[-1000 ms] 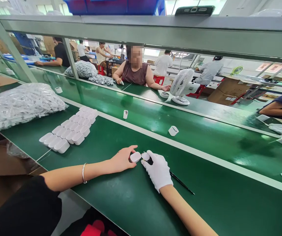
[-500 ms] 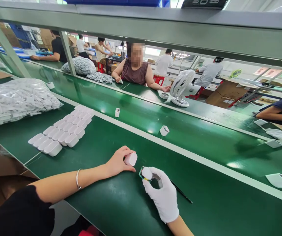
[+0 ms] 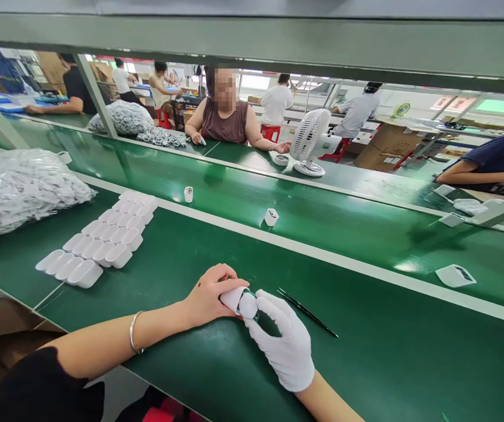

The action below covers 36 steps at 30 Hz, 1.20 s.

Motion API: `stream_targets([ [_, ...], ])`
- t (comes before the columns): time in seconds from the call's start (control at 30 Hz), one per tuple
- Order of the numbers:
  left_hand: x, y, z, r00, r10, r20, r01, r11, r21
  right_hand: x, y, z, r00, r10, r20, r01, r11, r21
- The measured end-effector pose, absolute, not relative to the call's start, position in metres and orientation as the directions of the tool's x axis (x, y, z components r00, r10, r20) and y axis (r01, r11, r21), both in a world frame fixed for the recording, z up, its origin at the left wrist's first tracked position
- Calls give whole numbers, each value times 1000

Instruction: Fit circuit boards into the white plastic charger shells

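Factory floor with long green worktops; across the line sits a person in a brown top, near a white fan. Close to the wearer, two hands meet over the near worktop. The left hand grips a small white casing between thumb and fingers. The right hand, in a white glove, pinches a green board bearing a round white piece, right at the casing's open end.

If the two are pressed together out of line, the board could catch on the rim and be scraped or bent; the loose glove fabric might snag, or a weak pinch might let it drop.

The casing looks smooth, glossy and rounded, tilted with its opening toward the glove. The board's far part is hidden. Black tweezers lie beside the glove, and rows of similar white cases stand to the left.
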<state>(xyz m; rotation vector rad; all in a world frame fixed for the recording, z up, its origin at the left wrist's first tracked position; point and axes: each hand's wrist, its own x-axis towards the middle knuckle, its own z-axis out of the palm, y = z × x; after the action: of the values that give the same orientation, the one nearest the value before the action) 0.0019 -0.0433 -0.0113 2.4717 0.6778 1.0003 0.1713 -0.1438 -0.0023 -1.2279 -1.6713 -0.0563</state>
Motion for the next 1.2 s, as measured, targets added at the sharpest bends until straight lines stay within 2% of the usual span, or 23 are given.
stream_targets([
  [0.33,4,-46,-11,628,544,557,323,-833,449,170,-141,-8,-2,672,740,736,502,-454],
  [0.43,5,-49,-8,625,574,529,360,-813,457,172,-146,-5,32,727,685,709,467,-529],
  [0.5,5,-50,-6,620,593,514,370,-799,475,173,-149,-1,109,834,541,576,390,-718],
  [0.57,5,-52,-6,632,603,486,365,-786,499,172,-150,4,128,951,280,287,235,-929],
  [0.6,5,-53,-5,648,601,468,357,-783,510,171,-149,6,91,986,141,127,129,-983],
  [0.67,5,-54,-6,685,581,441,328,-785,525,167,-145,9,-25,999,-41,-108,-43,-993],
  [0.77,5,-55,-7,710,555,433,297,-794,530,160,-140,11,-89,989,-120,-205,-136,-969],
  [0.93,7,-57,-9,732,519,441,268,-815,514,152,-139,12,47,988,-148,-185,-137,-973],
  [1.03,9,-57,-8,718,513,471,221,-809,545,154,-140,12,23,989,-146,-135,-142,-981],
  [1.1,9,-55,-6,719,540,439,188,-758,625,162,-140,12,37,997,-71,15,-72,-997],
  [1.13,9,-53,-5,725,561,401,176,-713,679,168,-139,13,77,997,3,151,-9,-989],
  [1.2,7,-49,-4,732,622,278,189,-577,794,187,-137,14,192,963,189,516,65,-854],
])
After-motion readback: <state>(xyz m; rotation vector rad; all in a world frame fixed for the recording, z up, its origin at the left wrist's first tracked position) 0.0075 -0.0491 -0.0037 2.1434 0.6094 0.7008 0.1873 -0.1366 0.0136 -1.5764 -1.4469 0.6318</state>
